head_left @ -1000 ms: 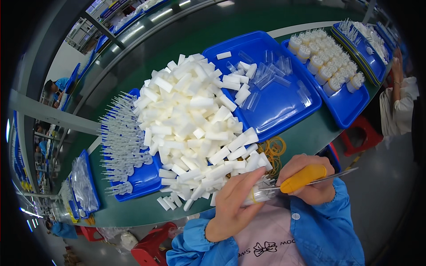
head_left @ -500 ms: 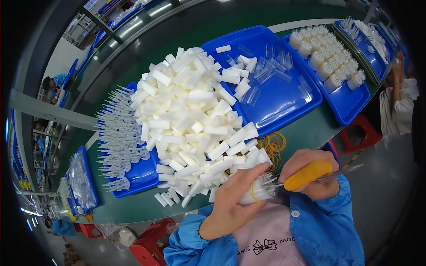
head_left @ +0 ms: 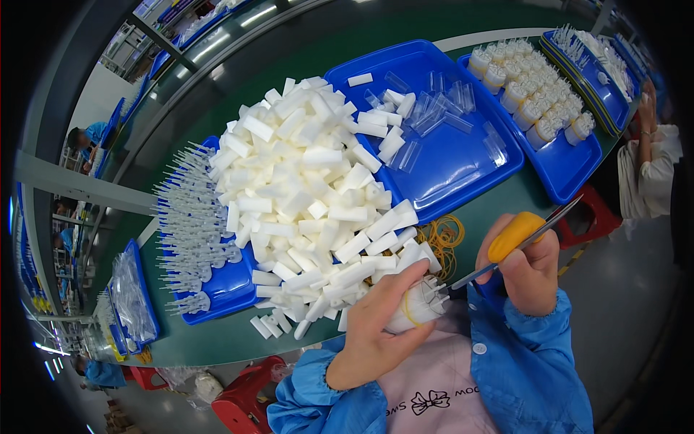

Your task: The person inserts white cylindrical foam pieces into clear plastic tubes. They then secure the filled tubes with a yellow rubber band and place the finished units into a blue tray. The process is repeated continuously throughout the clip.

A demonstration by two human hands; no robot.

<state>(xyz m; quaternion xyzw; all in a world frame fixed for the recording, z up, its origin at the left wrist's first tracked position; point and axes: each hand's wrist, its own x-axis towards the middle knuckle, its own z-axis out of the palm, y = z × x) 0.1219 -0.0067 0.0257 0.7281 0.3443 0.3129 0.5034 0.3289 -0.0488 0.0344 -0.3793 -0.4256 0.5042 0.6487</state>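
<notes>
My left hand is closed round a white cylindrical bundle with a yellow rubber band about it and thin pale prongs at its upper end. To its right, my right hand grips slim metal tweezers, their tip close to the prongs; whether they touch I cannot tell. A yellow finger cot covers one finger of that hand. Beyond my hands rises a big heap of white foam-like blocks. Loose yellow rubber bands lie between the heap and my right hand.
Behind the heap stands a blue tray with clear tubes and white blocks. Another blue tray at the right holds rows of similar bundles. Thin-stemmed white parts fill a tray at left. Red stools stand below the table edge.
My right hand has turned and drawn slightly right, with the tweezers now tilted up more steeply and their tip pulled back from the bundle. My left hand has hardly moved.
</notes>
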